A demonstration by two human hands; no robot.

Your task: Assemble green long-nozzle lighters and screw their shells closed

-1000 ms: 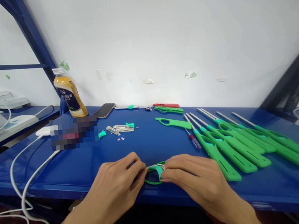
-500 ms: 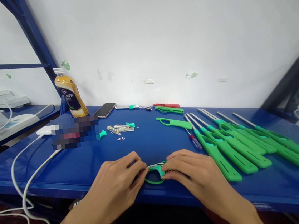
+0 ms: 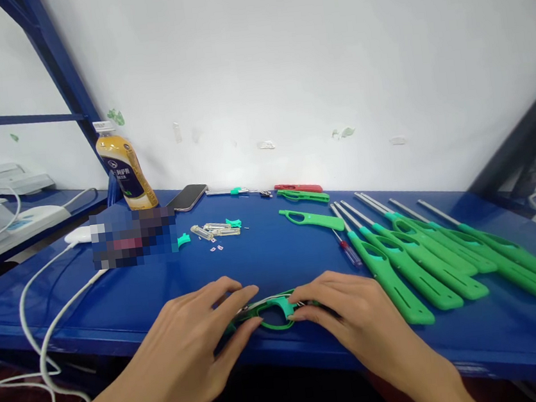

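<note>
A partly assembled green gas lighter (image 3: 276, 324) lies at the front of the blue table, its trigger loop, teal trigger (image 3: 284, 305) and a pale wire showing. My right hand (image 3: 345, 308) pinches it by the trigger and handle side; the handle is mostly hidden under the fingers. My left hand (image 3: 205, 331) holds the nozzle side from the left, thumb along the near edge and index finger raised above it. Most of that end is covered by the palm.
Several finished green lighters (image 3: 415, 261) lie at right beside a screwdriver (image 3: 350, 253). Behind are a green casing half (image 3: 313, 219), a red casing (image 3: 298, 188), clear fuel tanks (image 3: 218, 230), teal triggers (image 3: 183, 239), a phone (image 3: 190, 197) and a bottle (image 3: 125, 169). White cables (image 3: 47, 349) hang at left.
My left thumb and index finger have parted and shifted slightly left, exposing more of the lighter's nozzle side. My right hand keeps its grip in nearly the same place.
</note>
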